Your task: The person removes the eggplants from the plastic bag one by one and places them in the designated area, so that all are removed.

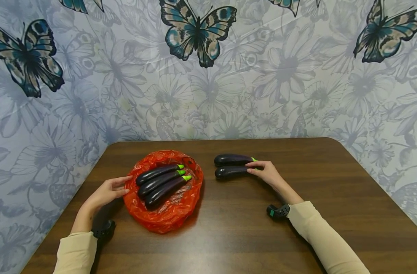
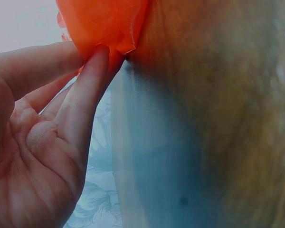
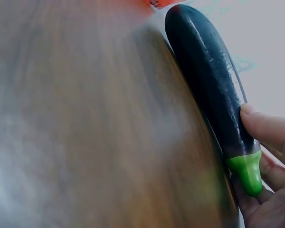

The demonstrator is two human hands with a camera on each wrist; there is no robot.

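I have the left grip [image 1: 108, 191] pinching a crinkled red plastic bag [image 1: 160, 224] on the wood-grained bench [image 1: 242, 236]; three glossy eggplants [image 1: 160, 183] inside; my right grip [image 1: 266, 173] holds a smooth, green-stemmed eggplant [image 1: 229, 172] beside another eggplant [image 1: 232, 160].

left hand [image 2: 42, 135] | pinches orange plastic bag [image 2: 107, 23] | brown tabletop [image 2: 247, 114] blurred

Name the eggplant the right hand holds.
The nearer eggplant of the pair outside the red plastic bag; only this one is gripped by the right hand, near its green cap.
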